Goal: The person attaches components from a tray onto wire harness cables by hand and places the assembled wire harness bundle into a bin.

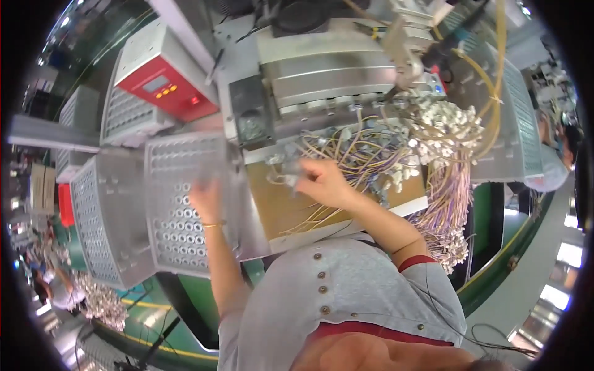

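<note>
My left hand (205, 199), smeared by motion, is over a grey plastic tray (213, 145) with rows of round white ring-shaped parts (180, 238). Its fingers are too blurred to read. Above the brown work surface (272, 213), my right hand (325, 183) has its thumb and fingers curled together. A small blurred grey piece (291, 170) shows at its fingertips; its kind cannot be made out. Just beyond that hand lies a tangle of yellow and purple wires (365, 151) with grey and white connectors.
A silver machine housing (334, 74) stands behind the wires. At the left are a red-fronted control box (164, 89) and another grey tray (99, 216). White connectors (442, 127) pile up at the right, their wire bundle (448, 191) hanging over the edge. Yellow tubing (495, 93) loops down there.
</note>
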`<state>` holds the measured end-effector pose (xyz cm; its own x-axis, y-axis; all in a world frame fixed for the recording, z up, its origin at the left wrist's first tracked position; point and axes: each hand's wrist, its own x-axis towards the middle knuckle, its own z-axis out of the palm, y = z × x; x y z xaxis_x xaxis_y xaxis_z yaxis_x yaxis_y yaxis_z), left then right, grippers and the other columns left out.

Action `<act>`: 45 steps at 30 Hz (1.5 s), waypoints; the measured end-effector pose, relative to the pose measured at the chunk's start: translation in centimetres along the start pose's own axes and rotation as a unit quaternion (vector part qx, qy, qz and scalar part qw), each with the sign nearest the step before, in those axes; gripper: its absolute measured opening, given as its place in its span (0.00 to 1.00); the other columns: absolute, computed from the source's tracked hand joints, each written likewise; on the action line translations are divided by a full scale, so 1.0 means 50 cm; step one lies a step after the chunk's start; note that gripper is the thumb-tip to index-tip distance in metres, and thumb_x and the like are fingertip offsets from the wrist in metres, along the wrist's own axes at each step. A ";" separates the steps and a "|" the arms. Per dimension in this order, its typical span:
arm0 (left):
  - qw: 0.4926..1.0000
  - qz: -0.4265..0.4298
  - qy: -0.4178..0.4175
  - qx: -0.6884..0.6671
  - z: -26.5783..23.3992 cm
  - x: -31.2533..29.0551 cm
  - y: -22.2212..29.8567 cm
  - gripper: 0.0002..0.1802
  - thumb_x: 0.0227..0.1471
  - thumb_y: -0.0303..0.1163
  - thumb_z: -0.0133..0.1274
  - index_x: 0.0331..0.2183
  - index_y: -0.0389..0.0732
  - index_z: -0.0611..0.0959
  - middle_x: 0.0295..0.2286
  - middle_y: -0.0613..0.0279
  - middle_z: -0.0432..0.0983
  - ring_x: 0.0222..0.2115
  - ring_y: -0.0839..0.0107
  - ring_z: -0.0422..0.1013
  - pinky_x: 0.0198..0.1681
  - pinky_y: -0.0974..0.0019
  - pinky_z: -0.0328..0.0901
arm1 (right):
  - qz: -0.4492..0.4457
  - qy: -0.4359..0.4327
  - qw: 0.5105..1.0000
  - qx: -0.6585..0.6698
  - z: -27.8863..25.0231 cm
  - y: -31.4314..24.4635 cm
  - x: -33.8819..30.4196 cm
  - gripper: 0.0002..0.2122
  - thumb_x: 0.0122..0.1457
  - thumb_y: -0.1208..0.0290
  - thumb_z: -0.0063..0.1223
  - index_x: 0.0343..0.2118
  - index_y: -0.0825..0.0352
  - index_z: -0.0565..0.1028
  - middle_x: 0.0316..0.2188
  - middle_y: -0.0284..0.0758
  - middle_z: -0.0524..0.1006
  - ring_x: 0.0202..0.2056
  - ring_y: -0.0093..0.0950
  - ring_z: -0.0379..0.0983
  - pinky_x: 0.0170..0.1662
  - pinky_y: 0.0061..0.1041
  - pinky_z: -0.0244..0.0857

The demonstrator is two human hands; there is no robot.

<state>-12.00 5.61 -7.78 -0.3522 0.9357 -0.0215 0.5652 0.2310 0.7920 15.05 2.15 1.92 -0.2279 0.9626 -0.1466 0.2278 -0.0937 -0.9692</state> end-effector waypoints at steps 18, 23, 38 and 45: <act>0.829 0.024 -0.280 -0.483 0.019 -0.188 0.224 0.20 0.43 0.20 0.49 0.42 0.30 0.69 0.35 0.54 0.71 0.29 0.73 0.68 0.24 0.76 0.65 | -0.061 -0.003 0.994 0.089 0.001 -0.021 -0.006 0.04 0.43 0.77 0.50 0.18 0.68 0.67 0.09 0.21 0.58 0.15 0.09 0.49 0.15 0.13 0.43; 0.830 0.056 -0.299 -0.468 0.011 -0.192 0.236 0.21 0.43 0.19 0.50 0.42 0.29 0.69 0.34 0.59 0.71 0.27 0.78 0.65 0.26 0.76 0.63 | -0.102 0.001 0.994 0.031 -0.010 -0.028 -0.010 0.08 0.40 0.77 0.52 0.13 0.68 0.64 0.08 0.24 0.56 0.13 0.11 0.49 0.14 0.15 0.44; 0.809 -0.103 -0.261 -0.517 0.031 -0.183 0.247 0.13 0.47 0.28 0.48 0.37 0.33 0.73 0.29 0.63 0.72 0.22 0.80 0.65 0.21 0.79 0.59 | -0.045 0.008 0.997 0.062 0.019 -0.013 -0.014 0.05 0.42 0.78 0.49 0.24 0.70 0.69 0.12 0.25 0.64 0.18 0.11 0.56 0.19 0.14 0.52; 0.760 -0.097 -0.328 -0.552 0.051 -0.193 0.246 0.26 0.39 0.35 0.55 0.42 0.37 0.71 0.33 0.61 0.71 0.29 0.74 0.68 0.26 0.73 0.63 | 0.009 0.043 0.998 0.045 -0.003 0.015 0.009 0.02 0.43 0.78 0.47 0.22 0.68 0.69 0.14 0.22 0.65 0.17 0.10 0.57 0.18 0.12 0.49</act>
<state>0.23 0.09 0.60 0.3043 0.9275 -0.2173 -0.5476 0.3570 0.7568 15.24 2.54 1.14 -0.1409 0.9787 -0.1495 0.1451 -0.1289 -0.9810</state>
